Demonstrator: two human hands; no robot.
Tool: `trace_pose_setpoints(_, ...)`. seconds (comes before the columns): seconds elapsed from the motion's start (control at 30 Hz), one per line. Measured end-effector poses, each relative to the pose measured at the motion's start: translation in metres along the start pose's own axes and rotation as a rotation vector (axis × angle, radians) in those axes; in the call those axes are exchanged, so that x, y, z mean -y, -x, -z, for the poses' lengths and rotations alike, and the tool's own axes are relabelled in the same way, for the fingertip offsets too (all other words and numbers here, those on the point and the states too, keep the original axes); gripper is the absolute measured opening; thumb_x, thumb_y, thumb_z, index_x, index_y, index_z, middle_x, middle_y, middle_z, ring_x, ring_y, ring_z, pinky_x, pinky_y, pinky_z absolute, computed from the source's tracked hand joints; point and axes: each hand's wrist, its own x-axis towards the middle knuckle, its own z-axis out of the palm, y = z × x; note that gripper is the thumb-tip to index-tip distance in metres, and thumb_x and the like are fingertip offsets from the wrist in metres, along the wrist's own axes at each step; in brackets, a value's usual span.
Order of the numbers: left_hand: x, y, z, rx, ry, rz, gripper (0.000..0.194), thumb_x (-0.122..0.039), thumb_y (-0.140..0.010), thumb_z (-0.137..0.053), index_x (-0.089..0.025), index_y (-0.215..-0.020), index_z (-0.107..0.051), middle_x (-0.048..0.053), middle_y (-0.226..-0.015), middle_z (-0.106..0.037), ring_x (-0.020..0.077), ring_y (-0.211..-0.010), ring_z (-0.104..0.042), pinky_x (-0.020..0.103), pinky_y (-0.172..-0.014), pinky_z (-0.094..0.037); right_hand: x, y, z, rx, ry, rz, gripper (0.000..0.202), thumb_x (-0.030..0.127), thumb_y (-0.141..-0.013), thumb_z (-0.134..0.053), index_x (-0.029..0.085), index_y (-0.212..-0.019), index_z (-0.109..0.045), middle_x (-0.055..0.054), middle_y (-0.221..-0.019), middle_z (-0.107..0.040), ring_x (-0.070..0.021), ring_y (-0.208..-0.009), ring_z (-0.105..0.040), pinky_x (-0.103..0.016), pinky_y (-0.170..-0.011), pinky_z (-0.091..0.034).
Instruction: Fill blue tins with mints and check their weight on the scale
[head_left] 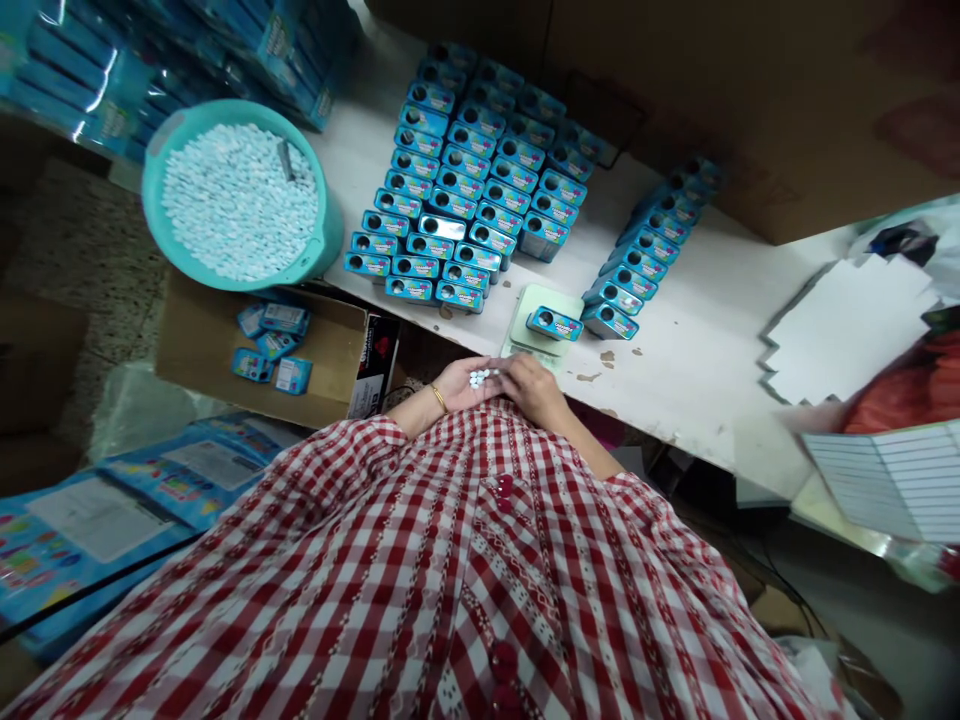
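Palm up and cupped near the table's front edge, my left hand (459, 385) holds several small white candies (480, 378). My right hand (535, 388) reaches over that palm from the right, its fingers bent close together at the candies; whatever is between its fingertips is hidden. Just beyond both hands stands a pale green scale (534, 300). On it is a blue tin (555, 323) with a dark round opening in its top.
Rows of similar tins (461, 180) fill the table's middle, and a shorter row (641, 262) stands right. A turquoise tub (328, 235) of candies is at left, above a cardboard box (330, 345) with several blue packs. White card sheets (847, 320) lie far right.
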Motion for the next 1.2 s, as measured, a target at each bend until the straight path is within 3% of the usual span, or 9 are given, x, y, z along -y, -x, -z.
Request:
trace_pose_setpoints(0.13, -0.008, -0.001, -0.015, 0.033, -0.029, -0.042, 0.032, -0.017, -0.089, -0.037, -0.003, -0.095, -0.065, 0.018, -0.091, -0.07, 0.0222, -0.093, -0.066, 0.036, -0.093, -0.046, -0.027, -0.014, 0.031, -0.223, 0.043, -0.13, 0.017, 0.022, -0.089, -0.045, 0.019, -0.088, -0.061, -0.007, -0.086, -0.062, -0.0171, -0.084, -0.058, -0.031, -0.079, -0.049)
trace_pose_setpoints(0.33, -0.012, -0.001, -0.022, 0.036, -0.027, -0.072, 0.03, -0.016, -0.088, -0.039, -0.004, -0.096, -0.065, 0.017, -0.095, -0.07, 0.0226, -0.096, -0.066, 0.034, -0.091, -0.047, -0.058, -0.031, 0.043, -0.207, 0.154, -0.229, 0.017, 0.02, -0.085, -0.049, 0.019, -0.092, -0.065, -0.008, -0.091, -0.062, -0.0197, -0.086, -0.058, -0.032, -0.077, -0.049)
trace_pose_setpoints(0.67, -0.015, 0.006, 0.003, -0.035, 0.01, -0.105, 0.033, -0.016, -0.088, -0.038, -0.004, -0.107, -0.062, 0.016, -0.094, -0.07, 0.0209, -0.095, -0.067, 0.033, -0.09, -0.048, -0.065, -0.026, 0.046, -0.406, -0.064, -0.293, 0.012, 0.02, -0.079, -0.054, 0.02, -0.077, -0.065, -0.003, -0.082, -0.067, -0.0163, -0.08, -0.061, -0.031, -0.075, -0.05)
trace_pose_setpoints(0.97, -0.023, 0.014, 0.008, -0.076, 0.038, -0.153, 0.036, -0.017, -0.088, -0.037, -0.005, -0.113, -0.059, 0.015, -0.093, -0.071, 0.0193, -0.091, -0.067, 0.032, -0.087, -0.05, -0.078, -0.001, 0.048, -0.693, -0.369, -0.542, 0.013, 0.028, -0.075, -0.058, 0.018, -0.08, -0.064, -0.001, -0.078, -0.065, -0.0137, -0.07, -0.06, -0.03, -0.067, -0.052)
trace_pose_setpoints(1.2, -0.022, 0.013, 0.01, -0.085, 0.043, -0.154, 0.036, -0.018, -0.089, -0.036, -0.006, -0.114, -0.059, 0.015, -0.093, -0.071, 0.0197, -0.091, -0.067, 0.032, -0.086, -0.051, -0.066, 0.005, 0.044, -0.663, -0.352, -0.536, 0.013, 0.027, -0.076, -0.056, 0.018, -0.081, -0.064, -0.002, -0.078, -0.064, -0.0132, -0.069, -0.059, -0.029, -0.065, -0.051)
